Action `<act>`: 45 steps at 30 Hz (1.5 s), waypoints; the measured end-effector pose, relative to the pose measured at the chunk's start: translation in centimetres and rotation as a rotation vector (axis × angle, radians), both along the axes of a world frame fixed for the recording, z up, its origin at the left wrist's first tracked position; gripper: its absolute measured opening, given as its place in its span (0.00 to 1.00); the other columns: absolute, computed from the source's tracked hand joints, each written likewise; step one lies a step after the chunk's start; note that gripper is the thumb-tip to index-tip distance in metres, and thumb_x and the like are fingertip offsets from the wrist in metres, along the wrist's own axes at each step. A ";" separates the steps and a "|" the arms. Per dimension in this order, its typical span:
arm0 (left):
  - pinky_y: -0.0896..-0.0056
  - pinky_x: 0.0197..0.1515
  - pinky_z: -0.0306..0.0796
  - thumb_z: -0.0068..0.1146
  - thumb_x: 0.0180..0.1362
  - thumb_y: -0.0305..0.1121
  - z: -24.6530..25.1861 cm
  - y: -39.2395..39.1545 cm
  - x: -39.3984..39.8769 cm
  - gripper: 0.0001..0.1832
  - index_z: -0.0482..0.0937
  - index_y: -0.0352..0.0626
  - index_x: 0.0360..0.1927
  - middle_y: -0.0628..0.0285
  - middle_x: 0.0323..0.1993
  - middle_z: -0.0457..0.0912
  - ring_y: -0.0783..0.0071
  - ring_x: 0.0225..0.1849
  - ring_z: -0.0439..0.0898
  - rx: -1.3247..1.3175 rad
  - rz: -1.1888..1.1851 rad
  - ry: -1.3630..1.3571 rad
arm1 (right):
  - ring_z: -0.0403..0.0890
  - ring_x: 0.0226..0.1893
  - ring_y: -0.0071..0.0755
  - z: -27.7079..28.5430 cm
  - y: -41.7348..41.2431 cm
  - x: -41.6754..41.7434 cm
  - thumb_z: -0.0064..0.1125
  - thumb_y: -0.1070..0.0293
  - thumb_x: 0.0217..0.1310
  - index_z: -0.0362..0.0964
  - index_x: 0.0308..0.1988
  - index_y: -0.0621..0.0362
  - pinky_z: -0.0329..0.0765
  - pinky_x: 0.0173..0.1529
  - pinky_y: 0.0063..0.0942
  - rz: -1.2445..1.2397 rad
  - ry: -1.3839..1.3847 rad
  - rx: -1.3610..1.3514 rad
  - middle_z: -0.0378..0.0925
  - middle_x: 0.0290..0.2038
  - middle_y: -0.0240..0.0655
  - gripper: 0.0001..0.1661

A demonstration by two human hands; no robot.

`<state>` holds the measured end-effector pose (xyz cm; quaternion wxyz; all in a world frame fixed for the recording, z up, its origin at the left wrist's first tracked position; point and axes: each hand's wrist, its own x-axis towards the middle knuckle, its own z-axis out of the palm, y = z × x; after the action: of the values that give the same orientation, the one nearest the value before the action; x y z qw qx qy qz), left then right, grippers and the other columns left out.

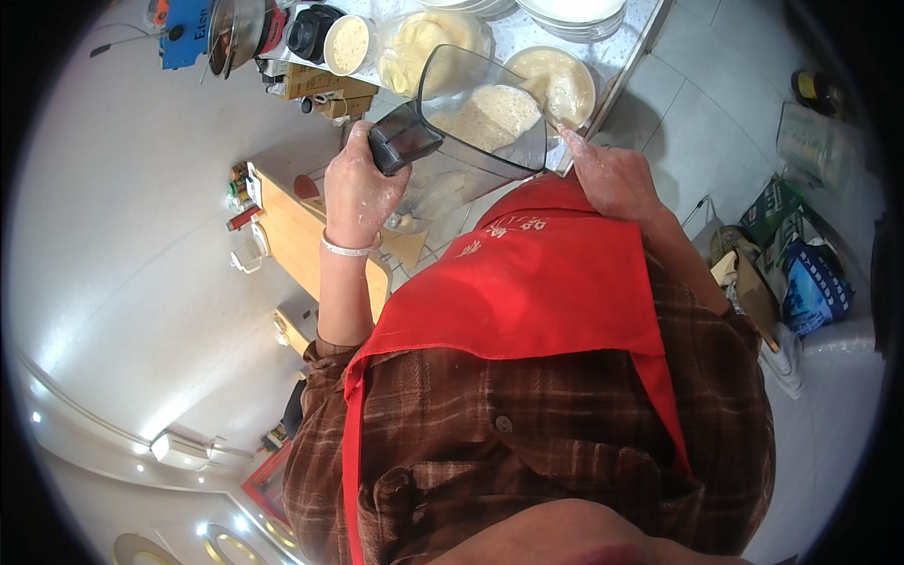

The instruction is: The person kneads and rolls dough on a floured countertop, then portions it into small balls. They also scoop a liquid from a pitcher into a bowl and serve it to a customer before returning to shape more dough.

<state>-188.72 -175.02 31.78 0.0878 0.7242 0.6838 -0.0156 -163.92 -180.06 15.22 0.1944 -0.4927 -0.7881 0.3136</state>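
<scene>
My left hand point(364, 176), dusted with white, grips the dark handle point(406, 138) of a clear blender jar point(487, 164). The jar is tilted over the table's edge, and pale, frothy batter point(498, 116) lies inside it. From its lip, batter runs into a round bowl point(592, 88) that holds more of the same. My right hand point(618, 176) is at the jar's lip near the bowl, its index finger stretched out and the other fingers curled. Whether that finger touches the jar, or the hand holds anything, I cannot make out.
Beside the jar, a clear plastic bag point(434, 42) holds pale dough. A white tub point(347, 46) of speckled mixture stands farther left, near a black appliance part point(311, 34). Stacked bowls point(575, 14) occupy the table's far side. Bags point(816, 282) lie on the floor at right.
</scene>
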 end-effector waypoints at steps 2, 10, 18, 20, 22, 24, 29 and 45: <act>0.62 0.33 0.71 0.63 0.38 0.28 0.1 -0.1 -0.1 0.20 0.71 0.38 0.38 0.49 0.27 0.79 0.48 0.32 0.77 0.003 -0.001 -0.006 | 0.78 0.28 0.45 0.1 0.0 0.0 0.39 0.72 0.56 0.56 0.60 0.53 0.73 0.30 0.40 0.003 0.005 -0.002 0.77 0.30 0.39 0.30; 0.56 0.32 0.70 0.60 0.40 0.31 -0.1 -0.2 -0.3 0.19 0.69 0.38 0.36 0.48 0.23 0.77 0.47 0.30 0.76 0.013 -0.039 -0.023 | 0.77 0.28 0.46 0.1 -0.1 0.0 0.39 0.72 0.56 0.56 0.60 0.55 0.73 0.30 0.40 0.008 -0.011 0.008 0.77 0.30 0.40 0.30; 0.64 0.34 0.71 0.62 0.38 0.27 -0.4 -0.9 -0.8 0.21 0.72 0.38 0.40 0.50 0.27 0.79 0.50 0.31 0.78 0.036 0.018 -0.072 | 0.78 0.29 0.45 0.7 -0.2 0.0 0.41 0.73 0.55 0.56 0.60 0.55 0.74 0.32 0.39 -0.017 -0.043 0.031 0.77 0.32 0.40 0.30; 0.63 0.34 0.71 0.61 0.39 0.28 -0.6 -1.2 -1.3 0.22 0.72 0.37 0.41 0.49 0.27 0.79 0.49 0.31 0.78 0.053 0.022 -0.116 | 0.78 0.29 0.44 1.0 -0.3 0.0 0.42 0.72 0.56 0.56 0.60 0.55 0.74 0.32 0.39 -0.035 -0.026 0.045 0.77 0.33 0.40 0.29; 0.59 0.33 0.71 0.60 0.39 0.31 -1.1 -1.5 -2.1 0.23 0.71 0.35 0.42 0.46 0.26 0.78 0.47 0.31 0.77 0.082 0.016 -0.198 | 0.78 0.29 0.43 1.8 -0.1 0.1 0.42 0.71 0.56 0.57 0.60 0.55 0.74 0.32 0.38 -0.049 -0.004 0.045 0.77 0.33 0.39 0.29; 0.60 0.33 0.71 0.60 0.39 0.31 -1.1 -1.9 -2.4 0.23 0.71 0.35 0.42 0.47 0.26 0.78 0.47 0.31 0.77 0.076 0.055 -0.218 | 0.78 0.30 0.43 2.3 0.0 0.2 0.42 0.71 0.57 0.57 0.60 0.55 0.74 0.33 0.37 -0.031 -0.040 0.038 0.77 0.34 0.38 0.29; 0.61 0.33 0.71 0.61 0.38 0.30 -1.3 -3.0 -3.3 0.23 0.71 0.35 0.41 0.47 0.26 0.78 0.48 0.31 0.78 0.087 0.109 -0.295 | 0.78 0.30 0.43 3.7 -0.1 0.0 0.41 0.71 0.58 0.58 0.59 0.53 0.74 0.33 0.36 -0.032 -0.077 0.000 0.77 0.33 0.38 0.27; 0.71 0.34 0.71 0.62 0.37 0.29 -2.1 -7.5 -6.9 0.23 0.70 0.32 0.40 0.51 0.27 0.79 0.56 0.29 0.79 0.184 0.328 -0.594 | 0.77 0.25 0.46 6.6 -1.0 1.5 0.42 0.63 0.64 0.65 0.55 0.44 0.72 0.30 0.37 -0.336 0.110 0.116 0.74 0.22 0.42 0.19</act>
<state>-195.59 -182.55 29.66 0.2185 0.5824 0.7344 0.2717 -162.40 -181.07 21.84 0.3148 -0.5876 -0.6996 0.2572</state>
